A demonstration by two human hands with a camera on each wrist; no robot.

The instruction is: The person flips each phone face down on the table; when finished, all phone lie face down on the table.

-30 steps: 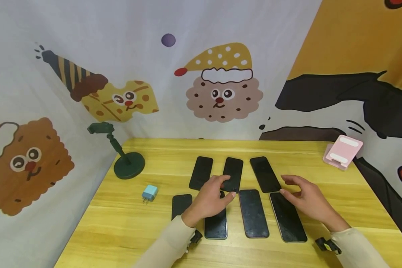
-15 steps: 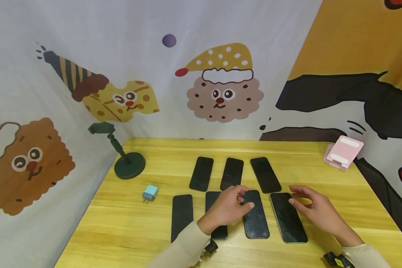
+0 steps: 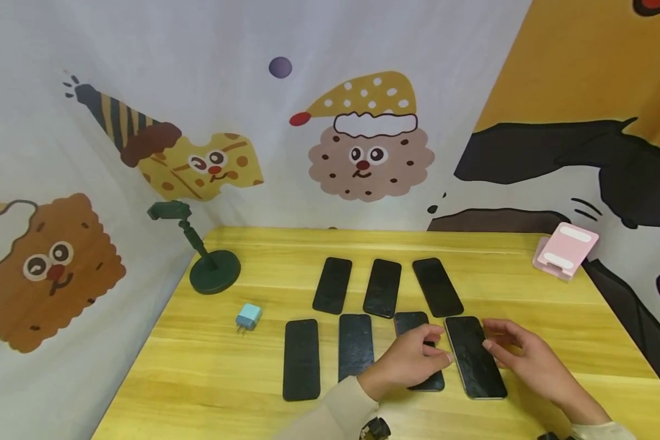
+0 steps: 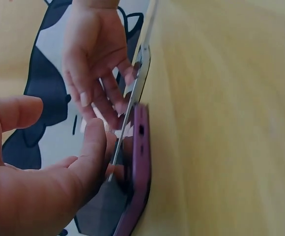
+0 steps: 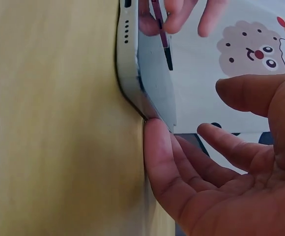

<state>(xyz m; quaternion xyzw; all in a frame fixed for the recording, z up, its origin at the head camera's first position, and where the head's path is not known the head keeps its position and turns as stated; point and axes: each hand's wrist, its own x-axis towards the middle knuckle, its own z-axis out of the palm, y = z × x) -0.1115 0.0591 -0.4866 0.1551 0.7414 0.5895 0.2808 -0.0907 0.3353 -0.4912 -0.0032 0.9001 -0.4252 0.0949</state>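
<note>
Seven dark phones lie face up in two rows on the wooden table (image 3: 528, 287). My left hand (image 3: 439, 348) rests with relaxed fingers (image 4: 91, 147) on the purple-cased phone (image 3: 409, 321), third in the front row, also seen as the purple-cased phone (image 4: 135, 182). Its fingertips reach the left edge of the silver-edged phone (image 3: 475, 360) at the row's right end. My right hand (image 3: 492, 336) is at that phone's right side, and its straight fingers (image 5: 157, 147) touch the silver-edged phone (image 5: 132, 64) at table level. Neither hand grips anything.
Two more front-row phones (image 3: 301, 359) (image 3: 355, 346) lie to the left, with three phones (image 3: 382, 288) behind. A small blue charger plug (image 3: 247, 316) and a dark green stand (image 3: 211, 269) are at the left. A pink phone holder (image 3: 563, 249) sits at the back right.
My left hand has moved right and nearer, from the middle back phone to the purple-cased phone. My right hand has drawn in against the silver-edged phone's right side.
</note>
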